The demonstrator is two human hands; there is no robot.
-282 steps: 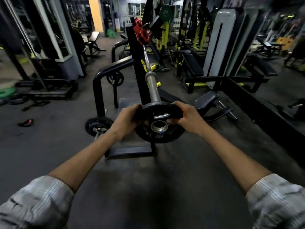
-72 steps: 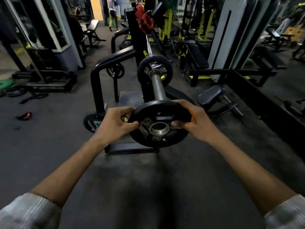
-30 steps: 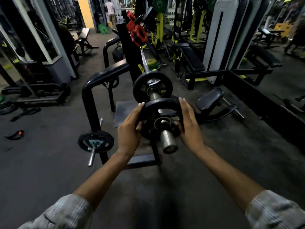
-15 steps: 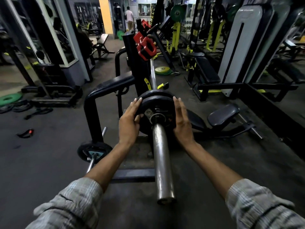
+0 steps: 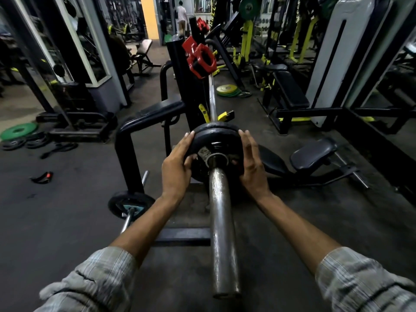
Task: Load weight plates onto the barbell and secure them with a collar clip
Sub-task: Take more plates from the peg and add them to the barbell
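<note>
A steel barbell sleeve (image 5: 221, 224) points toward me from the rack. A black weight plate (image 5: 216, 140) sits far up the sleeve, pressed against a second plate behind it. My left hand (image 5: 176, 170) holds the plate's left rim, thumb on its face. My right hand (image 5: 251, 165) lies against the right rim, fingers extended. Two red collar clips (image 5: 200, 57) hang on the black rack upright (image 5: 182, 86) above the bar.
A low black rail (image 5: 144, 118) and a small loaded bar (image 5: 129, 204) stand at the left. A padded seat (image 5: 313, 150) lies on the floor at right, benches behind. Green and black plates (image 5: 18, 135) lie far left. A person stands at the back.
The second plate has slid from the sleeve's tip up against the first plate. Both hands followed it along the bar, and my view moved closer.
</note>
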